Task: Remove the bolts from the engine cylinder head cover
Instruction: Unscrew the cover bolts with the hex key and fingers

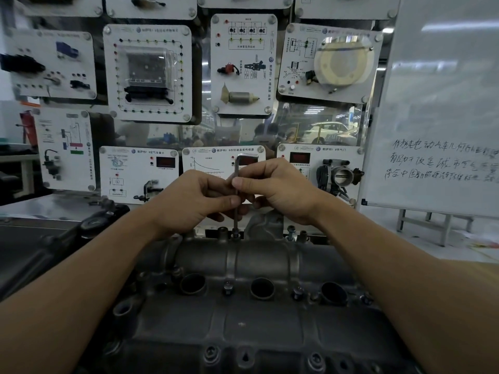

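Bolt [235,235] on the far edge of the cylinder head cover [243,327] takes the tip of an upright L-shaped hex key [235,215]. Both hands pinch the key's long shaft above that bolt. The left hand [194,203] comes from the cover's left side, with thumb and curled fingers closed on the shaft lower down. The right hand [280,190] comes from the right side, with its thumb laid across the shaft higher up. The key's short arm points right above the knuckles.

Along the cover's middle sit three round plug wells [262,288], with two centre bolts [227,289] between them. A raised bolt [290,233] stands at the cover's far edge, right of the key. Behind the cover hang white display panels [147,72]. A whiteboard [445,90] stands beyond its right end.
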A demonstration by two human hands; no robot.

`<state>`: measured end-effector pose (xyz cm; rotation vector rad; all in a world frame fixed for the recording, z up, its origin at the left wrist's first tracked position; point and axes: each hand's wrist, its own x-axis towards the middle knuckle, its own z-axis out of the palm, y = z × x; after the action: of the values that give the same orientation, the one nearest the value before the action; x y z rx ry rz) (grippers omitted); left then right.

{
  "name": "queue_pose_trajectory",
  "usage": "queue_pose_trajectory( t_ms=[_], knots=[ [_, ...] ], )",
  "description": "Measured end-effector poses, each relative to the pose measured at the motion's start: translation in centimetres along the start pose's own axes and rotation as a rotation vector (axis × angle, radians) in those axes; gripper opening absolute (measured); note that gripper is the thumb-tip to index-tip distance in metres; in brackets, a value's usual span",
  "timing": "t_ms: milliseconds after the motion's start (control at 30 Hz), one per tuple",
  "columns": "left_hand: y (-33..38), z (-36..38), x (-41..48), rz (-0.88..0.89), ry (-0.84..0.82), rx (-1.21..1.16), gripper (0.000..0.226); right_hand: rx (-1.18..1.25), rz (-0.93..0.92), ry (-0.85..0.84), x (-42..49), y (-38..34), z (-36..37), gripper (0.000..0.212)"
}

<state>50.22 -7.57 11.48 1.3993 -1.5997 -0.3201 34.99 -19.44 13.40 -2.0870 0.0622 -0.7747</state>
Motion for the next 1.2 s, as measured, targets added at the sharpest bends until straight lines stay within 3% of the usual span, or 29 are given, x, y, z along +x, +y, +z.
queue_pose_trajectory(
  t_ms=[267,433,567,900,1200],
  knots=[
    [-0.1,0.52,0.26,0.036,0.13,0.085,0.021,0.001,-0.011,0.083,-0.1,0.27,0.4,0.016],
    [0.02,0.22,0.11,0.013,0.102,0.03,0.025,0.018,-0.051,0.039,-0.07,0.28,0.28,0.003],
    [0.19,0.11,-0.1,-0.003,0.009,0.024,0.016,0.088,0.006,0.0,-0.05,-0.07,0.22,0.012],
    [0.16,0.89,0.17,0.069,0.152,0.11,0.019,0.047,-0.06,0.077,0.02,0.47,0.48,0.007],
    [0.52,0.3,-0.24,0.066,0.073,0.064,0.014,0.069,0.035,0.019,-0.07,-0.2,0.18,0.012]
  ],
)
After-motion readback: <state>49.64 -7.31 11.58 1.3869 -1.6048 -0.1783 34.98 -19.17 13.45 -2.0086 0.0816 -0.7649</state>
